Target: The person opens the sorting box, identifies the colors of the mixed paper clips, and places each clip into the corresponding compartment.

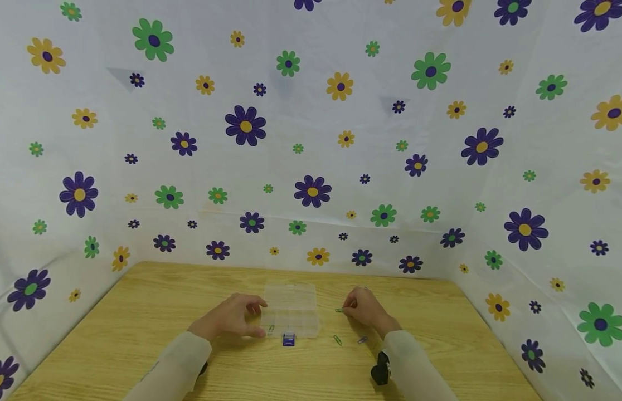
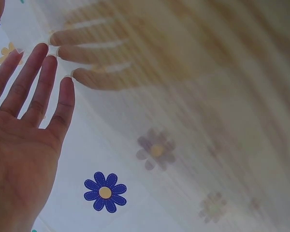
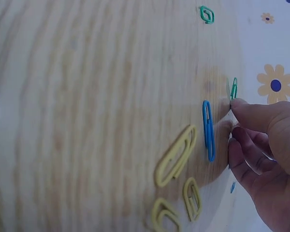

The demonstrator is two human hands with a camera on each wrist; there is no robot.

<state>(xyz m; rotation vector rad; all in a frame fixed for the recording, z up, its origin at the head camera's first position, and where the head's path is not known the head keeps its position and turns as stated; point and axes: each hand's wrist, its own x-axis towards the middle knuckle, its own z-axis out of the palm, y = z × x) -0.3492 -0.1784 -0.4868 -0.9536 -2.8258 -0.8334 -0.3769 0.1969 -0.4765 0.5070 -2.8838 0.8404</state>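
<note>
A clear plastic compartment box stands on the table with its lid folded back. My left hand is beside the box's left edge, thumb and fingers apart; the left wrist view shows that hand with its fingers nearly straight. To the right of the box, my right hand pinches a green paper clip between thumb and fingertips, low over the table. This green paper clip sticks out past the thumb tip in the right wrist view. Another paper clip shows in the box's front-left compartment.
A small blue-and-white piece sits at the box's front edge. Between box and right forearm lie another green paper clip and a blue paper clip. Several yellow paper clips lie nearby. Flower-patterned cloth surrounds the wooden table.
</note>
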